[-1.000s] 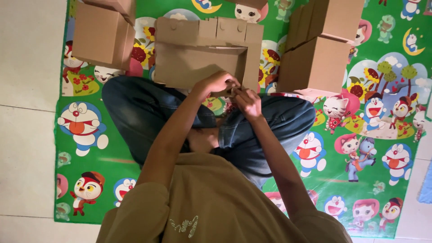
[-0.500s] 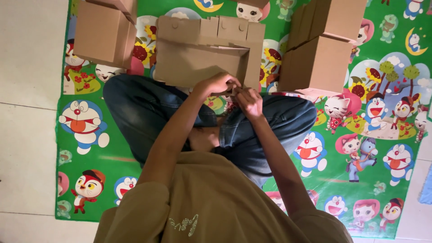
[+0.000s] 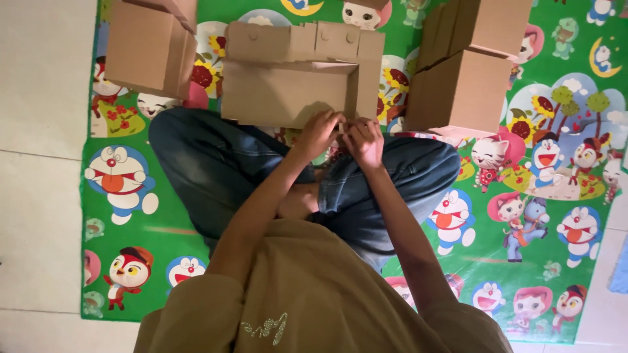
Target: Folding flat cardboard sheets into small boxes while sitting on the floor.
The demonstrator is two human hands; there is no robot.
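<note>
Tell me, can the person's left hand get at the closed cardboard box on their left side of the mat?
Probably yes. The left hand is at the half-folded box, and only bare mat and the knee lie between it and the closed box.

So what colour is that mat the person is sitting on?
The mat is bright green, covered with colourful cartoon characters, flowers and trees; the head view shows it.

Green play mat with cartoon cats, birds, sunflowers spread over pale tiled floor. Closed brown cardboard box upper left on mat. Stack of brown cardboard boxes upper right, near mat's far edge. Blue jeans, legs crossed on mat. Olive shirt with small pale emblem at bottom of view. Blue patch at right edge, too little shown to identify.
</note>
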